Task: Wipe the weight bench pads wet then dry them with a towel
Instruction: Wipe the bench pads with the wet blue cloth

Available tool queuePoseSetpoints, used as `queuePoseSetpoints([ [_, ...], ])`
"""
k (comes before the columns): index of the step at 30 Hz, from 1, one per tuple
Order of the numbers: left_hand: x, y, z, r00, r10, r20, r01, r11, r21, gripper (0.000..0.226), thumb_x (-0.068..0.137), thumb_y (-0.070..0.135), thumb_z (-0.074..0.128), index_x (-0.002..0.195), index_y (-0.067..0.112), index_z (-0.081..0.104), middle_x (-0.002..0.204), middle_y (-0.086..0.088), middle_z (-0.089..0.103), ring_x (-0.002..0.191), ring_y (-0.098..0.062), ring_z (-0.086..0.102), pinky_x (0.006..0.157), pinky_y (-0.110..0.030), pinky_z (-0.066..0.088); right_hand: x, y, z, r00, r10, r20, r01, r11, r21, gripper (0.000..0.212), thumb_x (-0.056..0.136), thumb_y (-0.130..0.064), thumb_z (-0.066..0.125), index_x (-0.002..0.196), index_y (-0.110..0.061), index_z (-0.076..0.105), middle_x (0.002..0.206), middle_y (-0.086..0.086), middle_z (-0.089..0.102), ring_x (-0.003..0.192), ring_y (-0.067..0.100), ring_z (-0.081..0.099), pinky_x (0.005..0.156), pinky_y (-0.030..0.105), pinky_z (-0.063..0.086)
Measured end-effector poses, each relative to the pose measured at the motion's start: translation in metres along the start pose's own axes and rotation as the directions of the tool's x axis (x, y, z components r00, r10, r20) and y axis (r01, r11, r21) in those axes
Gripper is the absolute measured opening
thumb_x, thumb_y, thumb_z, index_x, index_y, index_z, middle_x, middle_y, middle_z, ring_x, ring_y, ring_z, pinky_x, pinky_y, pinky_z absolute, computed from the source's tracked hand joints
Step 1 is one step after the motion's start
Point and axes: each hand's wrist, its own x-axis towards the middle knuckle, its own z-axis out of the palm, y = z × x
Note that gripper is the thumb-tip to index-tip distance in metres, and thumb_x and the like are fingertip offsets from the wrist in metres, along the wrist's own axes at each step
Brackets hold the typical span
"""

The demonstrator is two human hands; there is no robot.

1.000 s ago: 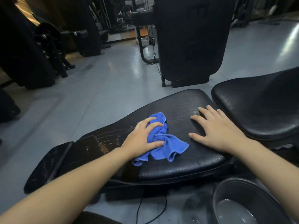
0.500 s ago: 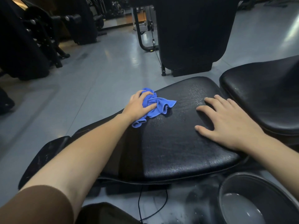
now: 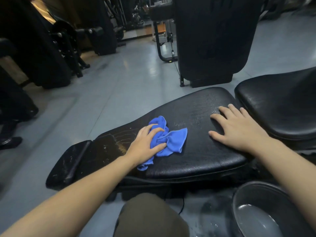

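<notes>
Bench pad (image 3: pixel 196 151), black, wet sheen, lies across frame centre. Left hand (image 3: pixel 145 145) fingers (image 3: pixel 158 130) curled over crumpled blue cloth (image 3: pixel 168 140), gripping it against pad, left of middle. Right hand (image 3: pixel 239 130) flat on pad toward right end, fingers (image 3: pixel 220 118) spread and straight, holding nothing. Second pad (image 3: pixel 282 103) just beside, right edge of frame. Grey basin (image 3: pixel 239 199) with water on floor (image 3: pixel 119 93), lower right. Worn, scratched pad section (image 3: pixel 82 159) at left end.

Both forearms are bare, no sleeves or watch showing, and there's an olive-brown trouser knee (image 3: pixel 150 218) down low.
</notes>
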Motion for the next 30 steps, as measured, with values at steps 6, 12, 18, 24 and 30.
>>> queuePoseSetpoints([
  [6, -0.064, 0.01, -0.001, 1.0, -0.021, -0.019, 0.021, 1.0, -0.009, 0.058, 0.085, 0.068, 0.051, 0.137, 0.042, 0.045, 0.148, 0.018, 0.032, 0.142, -0.006, 0.025, 0.11, -0.036, 0.039, 0.0, -0.056, -0.007, 0.985, -0.174, -0.008, 0.174, 0.982, 0.071, 0.089, 0.076, -0.076, 0.01, 0.152, -0.035, 0.031, 0.165, 0.004, 0.021, 0.154, 0.024, 0.008, 0.123, 0.051, 0.005],
  [12, -0.074, 0.016, 0.002, 0.994, -0.075, -0.079, 0.073, 0.997, -0.027, 0.049, 0.087, 0.066, 0.051, 0.132, 0.048, 0.044, 0.143, 0.025, 0.034, 0.138, -0.002, 0.028, 0.101, -0.035, 0.045, 0.011, -0.085, 0.002, 0.98, -0.197, -0.037, 0.2, 0.976, 0.09, 0.065, 0.096, -0.064, 0.034, 0.151, -0.031, 0.032, 0.165, 0.004, 0.021, 0.154, 0.021, 0.007, 0.123, 0.049, 0.003],
  [18, -0.025, -0.005, 0.002, 0.982, -0.17, -0.077, 0.166, 0.985, -0.048, 0.044, 0.091, 0.061, 0.054, 0.132, 0.05, 0.044, 0.147, 0.023, 0.03, 0.142, -0.007, 0.024, 0.101, -0.042, 0.044, 0.023, -0.093, 0.013, 0.977, -0.211, -0.034, 0.213, 0.973, 0.086, 0.062, 0.097, -0.063, 0.034, 0.149, -0.03, 0.035, 0.161, 0.005, 0.026, 0.152, 0.021, 0.012, 0.123, 0.05, 0.006],
  [24, 0.039, -0.027, -0.003, 0.977, -0.211, -0.034, 0.21, 0.977, -0.03, 0.048, 0.093, 0.059, 0.055, 0.137, 0.045, 0.044, 0.152, 0.016, 0.029, 0.143, -0.015, 0.024, 0.104, -0.041, 0.04, 0.046, -0.104, 0.026, 0.975, -0.217, -0.036, 0.219, 0.973, 0.065, 0.069, 0.091, -0.068, 0.019, 0.145, -0.029, 0.039, 0.156, 0.005, 0.032, 0.15, 0.023, 0.017, 0.121, 0.052, 0.011],
  [30, 0.087, -0.039, -0.003, 0.98, -0.196, -0.012, 0.196, 0.981, -0.007, 0.049, 0.094, 0.057, 0.054, 0.14, 0.044, 0.041, 0.152, 0.014, 0.028, 0.143, -0.016, 0.025, 0.103, -0.045, 0.041, 0.054, -0.11, 0.034, 0.977, -0.21, 0.023, 0.211, 0.977, -0.025, 0.088, 0.079, -0.064, -0.003, 0.153, -0.024, 0.023, 0.161, 0.009, 0.02, 0.152, 0.028, 0.009, 0.12, 0.055, 0.01],
])
